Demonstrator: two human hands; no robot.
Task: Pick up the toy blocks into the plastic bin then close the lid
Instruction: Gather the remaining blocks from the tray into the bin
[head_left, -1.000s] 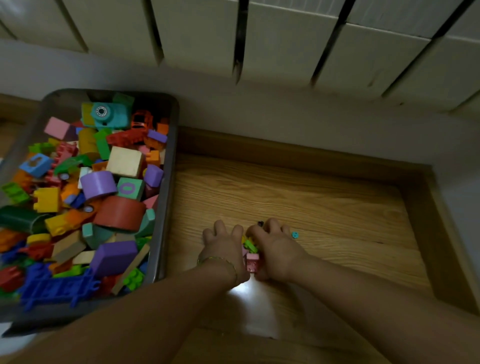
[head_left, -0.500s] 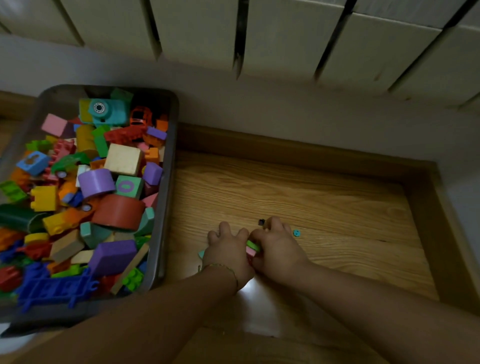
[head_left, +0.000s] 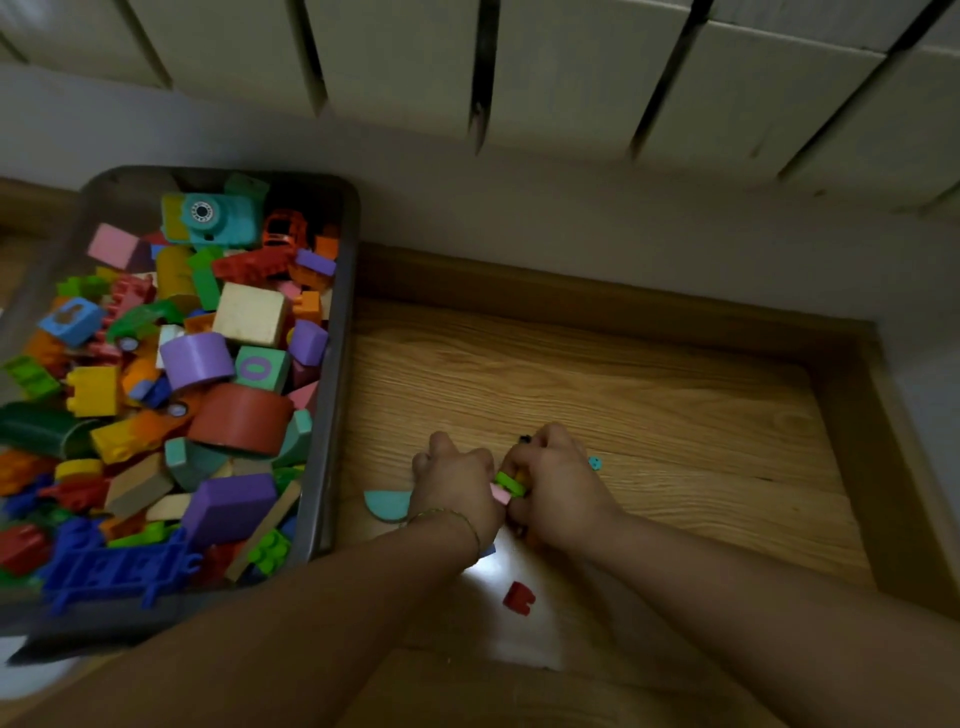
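at the far left the plastic bin (head_left: 340, 364) sits on the wooden floor (head_left: 623, 395), open on top, no lid on it, and heaped with toy blocks (head_left: 156, 405) in many colours. near its back wall lies a teal toy camera (head_left: 218, 217) with a round dark lens ring; the small marks around that ring are too fine to read. below it a cream cube (head_left: 250, 314) rests in the pile, then a purple arch block (head_left: 195, 359), and just beside that a green cube (head_left: 260, 368) printed with a purple "0" or "o", the only character that can be read. a blue cube (head_left: 70, 319) at the left side carries an orange figure, not a letter. a red arch block (head_left: 241, 418) lies under the purple one, and a blue fence piece (head_left: 117, 569) sits at the near edge. right of the bin, on the floor, a teal half-round piece (head_left: 387, 505) touches the left wrist. the left hand (head_left: 457, 486), a thin gold bracelet (head_left: 447, 519) on its wrist, is curled palm down and pressed against the right hand (head_left: 558, 480); both are closed together over a small cluster of blocks, of which a green block (head_left: 510, 483) and a pink block (head_left: 501, 494) show between them. a red block (head_left: 518, 597) lies loose on the floor nearer the person, in a bright patch. a tiny teal piece (head_left: 595, 463) lies just right of the right hand.
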